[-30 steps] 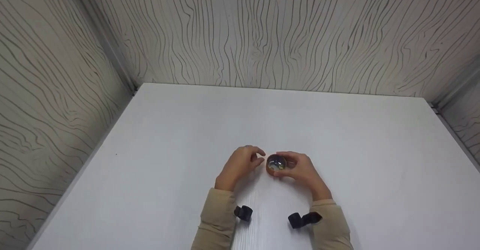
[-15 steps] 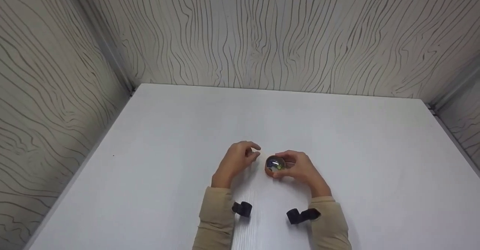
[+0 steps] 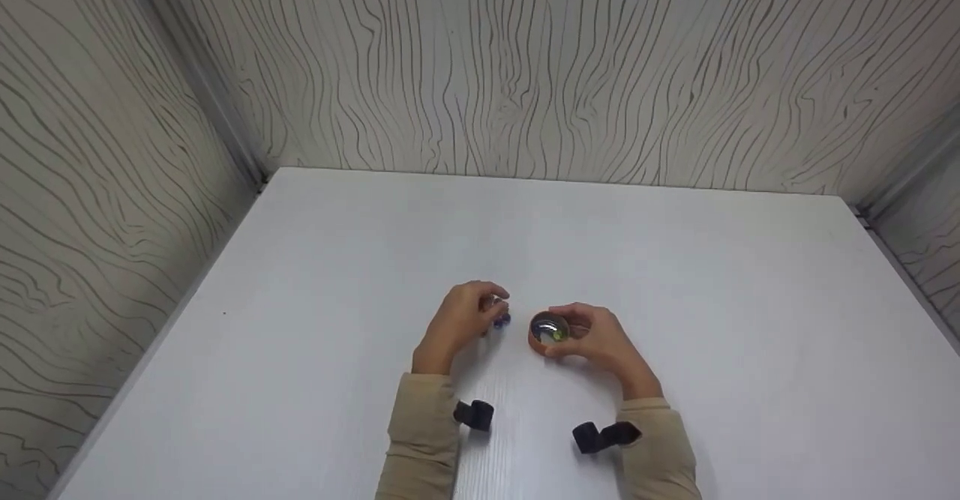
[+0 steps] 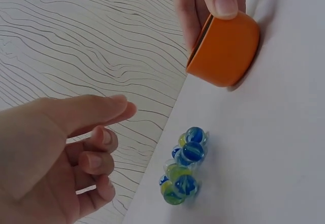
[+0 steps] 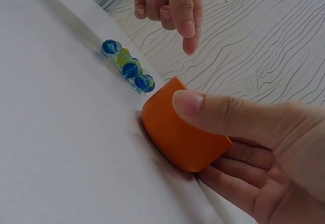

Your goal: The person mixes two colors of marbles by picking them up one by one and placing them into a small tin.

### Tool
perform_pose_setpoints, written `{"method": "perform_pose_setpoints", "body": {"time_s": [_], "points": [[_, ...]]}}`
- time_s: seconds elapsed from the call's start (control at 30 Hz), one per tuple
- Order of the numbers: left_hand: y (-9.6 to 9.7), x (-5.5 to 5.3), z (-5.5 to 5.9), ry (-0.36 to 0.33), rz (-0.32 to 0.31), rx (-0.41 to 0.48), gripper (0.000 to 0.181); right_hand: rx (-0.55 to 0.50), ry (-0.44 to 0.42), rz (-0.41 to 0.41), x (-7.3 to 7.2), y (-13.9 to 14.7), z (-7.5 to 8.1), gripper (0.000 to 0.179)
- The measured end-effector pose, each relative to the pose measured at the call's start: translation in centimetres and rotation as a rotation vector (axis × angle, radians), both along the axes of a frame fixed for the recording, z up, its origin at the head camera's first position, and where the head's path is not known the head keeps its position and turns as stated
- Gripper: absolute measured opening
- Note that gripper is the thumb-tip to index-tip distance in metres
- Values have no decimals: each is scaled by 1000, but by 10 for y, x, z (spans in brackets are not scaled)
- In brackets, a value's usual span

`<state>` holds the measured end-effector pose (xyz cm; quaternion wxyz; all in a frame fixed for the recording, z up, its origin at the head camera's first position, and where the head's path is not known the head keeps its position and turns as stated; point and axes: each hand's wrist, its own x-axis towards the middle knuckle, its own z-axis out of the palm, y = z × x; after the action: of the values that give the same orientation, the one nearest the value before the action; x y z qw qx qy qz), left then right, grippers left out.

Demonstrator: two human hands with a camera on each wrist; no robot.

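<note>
My right hand (image 3: 600,339) grips a small orange cup (image 5: 177,132), thumb on its near wall and fingers around the far side. The cup stands on the white table, and its inside looks shiny in the head view. To the left of it, a cluster of blue, yellow-green and clear glass marbles (image 4: 184,168) lies on the table. My left hand (image 3: 465,316) hovers beside these marbles with nothing between its fingers. Thumb and forefinger point forward, while the other fingers hang loosely curled. From the head camera, the left hand covers part of the cluster.
A white table (image 3: 675,260) spreads around both hands. Wood-grain patterned walls (image 3: 480,65) rise behind it and at its sides. A black wrist camera (image 3: 474,414) sticks out from the left sleeve, another black wrist camera (image 3: 600,436) from the right.
My left hand has drawn leftward away from the cup, and marbles now show beside its fingers in the head view. The right hand and the cup stay almost where they were.
</note>
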<state>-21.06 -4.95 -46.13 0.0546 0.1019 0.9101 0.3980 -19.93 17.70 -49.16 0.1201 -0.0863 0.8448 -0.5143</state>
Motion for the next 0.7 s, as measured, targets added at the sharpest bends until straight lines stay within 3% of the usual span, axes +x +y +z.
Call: {"method": "perform_pose_setpoints", "body": {"time_s": [0.43,0.7], "points": [[-9,3,-1,-16,12,17,16,17,7,-37,2,-1,0,63],[-16,4,-3,-63,-4,18,17,19,39,-6,3,-2,1,66]]}}
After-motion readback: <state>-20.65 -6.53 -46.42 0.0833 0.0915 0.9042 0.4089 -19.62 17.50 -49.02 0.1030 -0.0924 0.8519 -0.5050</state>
